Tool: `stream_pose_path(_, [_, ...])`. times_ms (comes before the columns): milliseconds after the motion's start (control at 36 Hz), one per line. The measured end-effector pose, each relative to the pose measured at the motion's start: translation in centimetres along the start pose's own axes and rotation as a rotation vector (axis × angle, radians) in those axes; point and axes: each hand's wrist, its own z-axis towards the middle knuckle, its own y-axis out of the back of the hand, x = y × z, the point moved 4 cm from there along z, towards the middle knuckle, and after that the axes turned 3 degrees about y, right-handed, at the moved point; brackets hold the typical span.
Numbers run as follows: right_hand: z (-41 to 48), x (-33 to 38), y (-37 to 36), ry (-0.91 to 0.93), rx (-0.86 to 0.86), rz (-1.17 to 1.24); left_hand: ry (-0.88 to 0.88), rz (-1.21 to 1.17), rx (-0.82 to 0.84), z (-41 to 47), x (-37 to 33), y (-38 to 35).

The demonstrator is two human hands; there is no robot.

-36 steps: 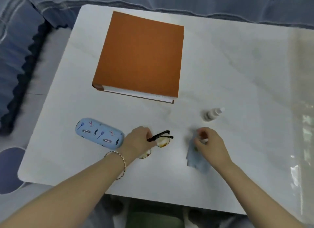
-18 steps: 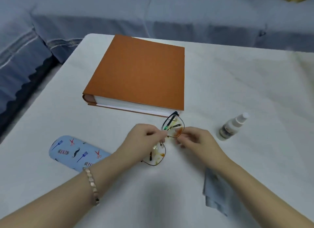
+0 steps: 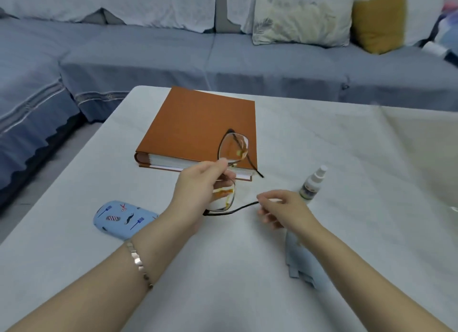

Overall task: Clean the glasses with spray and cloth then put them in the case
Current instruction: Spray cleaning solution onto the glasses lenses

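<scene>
My left hand holds the glasses by the bridge, lifted above the table with the lenses stacked one over the other. Both black temple arms are unfolded. My right hand pinches the tip of the lower temple arm. The small spray bottle stands just right of my right hand. A blue cloth lies crumpled on the table beside my right forearm, partly hidden by it. The light blue patterned case lies shut to the left, partly behind my left forearm.
An orange-covered thick book lies on the white table behind the glasses. A blue-covered sofa with cushions runs along the back and left of the table.
The glasses rose off the table in my left hand. My right hand left the cloth, came to the frame and drew the lower temple arm out. The camera tilted up.
</scene>
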Motion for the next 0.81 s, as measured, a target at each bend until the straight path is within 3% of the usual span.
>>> stream_pose_path(83, [-1.0,0.1,0.9,0.042,0.069,-0.241,-0.021,0.034,0.005,-0.6,-0.5,0.3])
stream_pose_path(167, [-1.1,1.6,2.4,0.259,-0.164,-0.373,0.017,0.041,0.049,-1.3,-0.7,0.2])
stream_pose_path(222, [-1.1,2.6,2.7,0.358,-0.211,-0.372,0.038,0.052,0.101,-1.9,-0.8,-0.2])
stream_pose_path(278, [-0.7,3.4,2.3,0.414,-0.15,-0.351,0.068,0.068,0.16,-2.3,-0.8,-0.6])
stream_pose_path(389, [0.5,4.2,1.0,0.463,-0.026,-0.257,0.168,0.019,0.289,-2.9,-1.2,-1.5])
stream_pose_path(528, [1.6,4.0,1.0,0.432,-0.038,-0.143,0.289,-0.029,0.386,-3.0,-1.6,-2.0])
stream_pose_path(639, [1.6,3.5,2.6,0.393,-0.204,-0.188,0.349,-0.004,0.381,-2.5,-1.2,-1.7])
stream_pose_path(806, [-1.4,3.5,7.6,0.601,-0.628,-0.495,0.389,0.022,0.31,-1.8,-0.1,-1.2])
